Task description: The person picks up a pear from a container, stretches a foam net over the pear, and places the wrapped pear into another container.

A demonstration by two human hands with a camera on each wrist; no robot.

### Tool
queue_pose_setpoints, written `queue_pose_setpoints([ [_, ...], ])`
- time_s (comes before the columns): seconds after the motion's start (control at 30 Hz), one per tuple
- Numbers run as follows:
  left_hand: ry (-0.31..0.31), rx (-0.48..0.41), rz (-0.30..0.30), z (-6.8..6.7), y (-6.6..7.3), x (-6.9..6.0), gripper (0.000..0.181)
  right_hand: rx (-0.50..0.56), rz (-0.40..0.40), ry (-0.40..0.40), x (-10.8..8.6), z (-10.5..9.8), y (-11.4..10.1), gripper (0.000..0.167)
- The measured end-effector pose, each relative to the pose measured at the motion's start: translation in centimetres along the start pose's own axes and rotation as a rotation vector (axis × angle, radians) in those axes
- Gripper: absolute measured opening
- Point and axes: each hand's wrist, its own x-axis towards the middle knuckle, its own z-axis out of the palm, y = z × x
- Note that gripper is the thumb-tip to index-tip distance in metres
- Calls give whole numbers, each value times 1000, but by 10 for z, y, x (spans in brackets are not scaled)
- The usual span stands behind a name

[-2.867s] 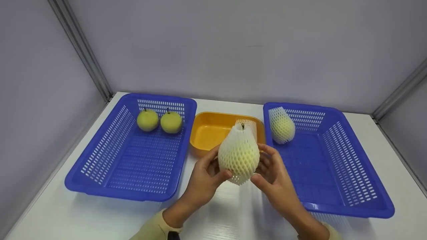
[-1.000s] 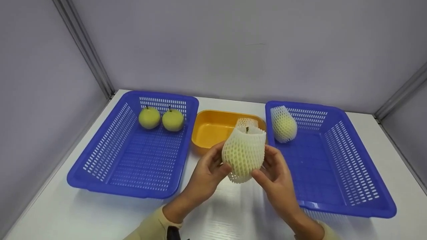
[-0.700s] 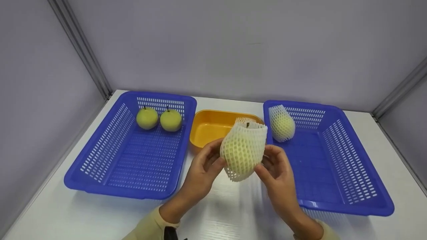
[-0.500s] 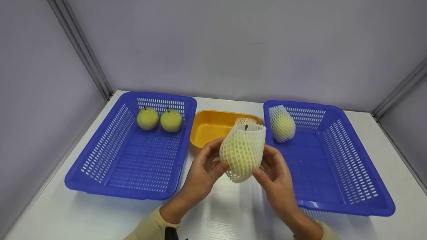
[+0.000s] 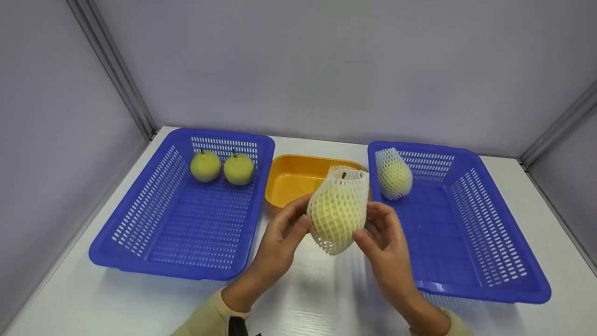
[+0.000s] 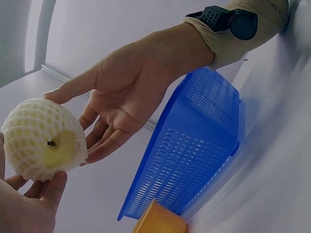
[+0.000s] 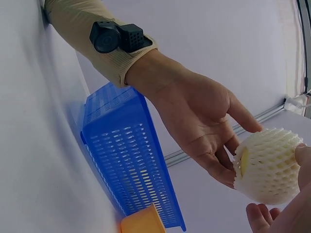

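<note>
Between both hands, above the white table, a pale yellow pear (image 5: 336, 210) stands upright in a white foam net sleeve. Its dark stem shows inside the sleeve's open top. The left hand (image 5: 280, 245) holds it from the left side, thumb in front and fingers behind. On the other side the right hand (image 5: 389, 249) grips it, thumb near its lower front. In the left wrist view the fruit (image 6: 46, 138) shows its bare lower end through the net's opening. The right wrist view has the netted fruit (image 7: 269, 165) between the fingertips of both hands.
A blue basket (image 5: 205, 233) at the left holds two bare pears (image 5: 223, 168). At the right, another blue basket (image 5: 447, 233) holds a netted pear (image 5: 394, 175). An orange bin (image 5: 294, 182) with a foam net in it stands between them, partly behind the held pear.
Compared with about three seconds ago, the foam net's top has opened wider around the stem. The hands have stayed at nearly the same spot, with small shifts of thumbs and fruit.
</note>
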Motion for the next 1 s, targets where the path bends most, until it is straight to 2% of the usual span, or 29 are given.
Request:
queue_pose_setpoints([
  [0.13, 10, -35, 4, 0, -1, 1, 59, 27, -30, -50, 0, -1, 1, 40],
  [0.3, -65, -46, -32, 0, -5, 2, 80, 31, -11, -83, -1, -1, 3, 52],
  [0.37, -90, -39, -46, 0, -6, 2, 84, 26, 0, -83, 0, -1, 4, 54],
  [0.47, -86, -25, -45, 0, -5, 2, 81, 5, 8, -76, 2, -1, 5, 55],
  [0.7, -7, -18, -30, -3, -2, 0, 54, -8, -1, -44, 4, -2, 7, 41],
  [0.8, -11, -46, -29, -2, -2, 1, 60, 20, -24, -71, 3, -2, 8, 40],
  [1.0, -84, -60, -51, -1, -4, 2, 81, 55, -31, -130, 3, -2, 10, 61],
])
